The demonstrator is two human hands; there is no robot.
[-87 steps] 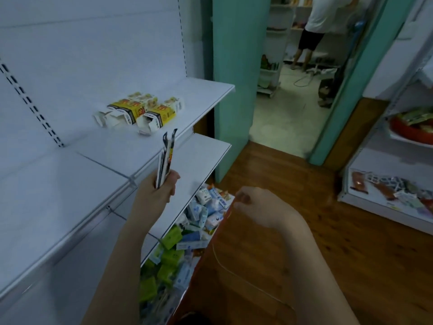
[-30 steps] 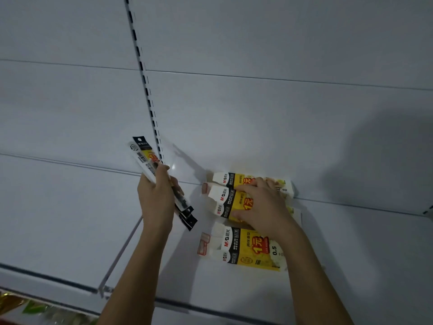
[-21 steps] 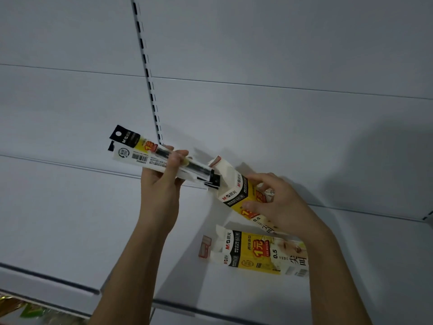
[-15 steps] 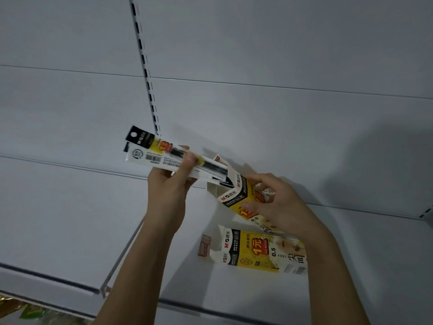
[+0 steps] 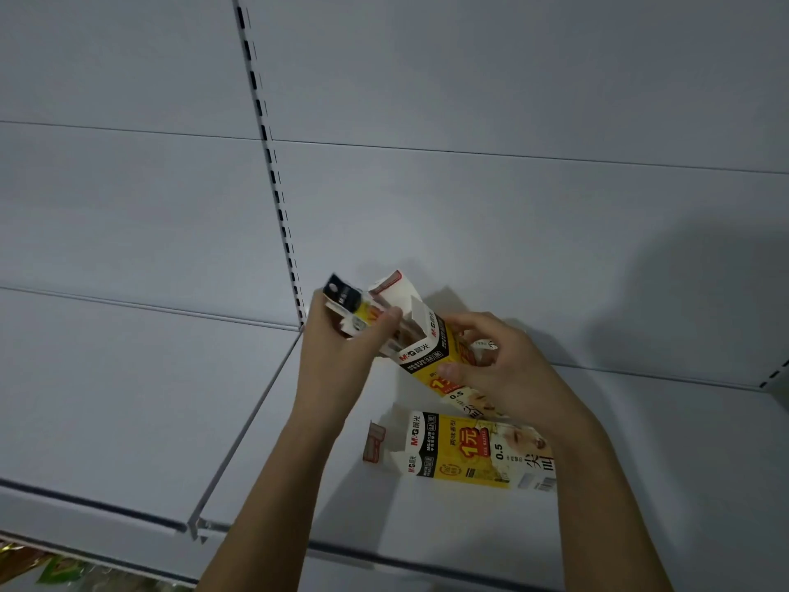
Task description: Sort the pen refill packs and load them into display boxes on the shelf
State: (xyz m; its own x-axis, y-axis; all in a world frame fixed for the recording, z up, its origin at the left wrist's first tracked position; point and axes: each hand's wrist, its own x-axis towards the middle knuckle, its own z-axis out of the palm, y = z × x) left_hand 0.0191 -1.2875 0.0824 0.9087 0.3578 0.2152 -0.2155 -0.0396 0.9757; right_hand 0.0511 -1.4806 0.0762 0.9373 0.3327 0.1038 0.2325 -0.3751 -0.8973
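Refill packs (image 5: pixel 351 311) are pinched in the left hand (image 5: pixel 341 356), their lower ends inside the open top of a tilted display box (image 5: pixel 431 352). The right hand (image 5: pixel 504 369) grips that box, raised above the shelf (image 5: pixel 640 484). A second box (image 5: pixel 463 457) lies flat on the shelf, just below the held one.

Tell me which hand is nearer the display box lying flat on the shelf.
Right. The right hand, gripping the raised display box, sits just above the flat display box; the left hand, holding refill packs, is farther up-left.
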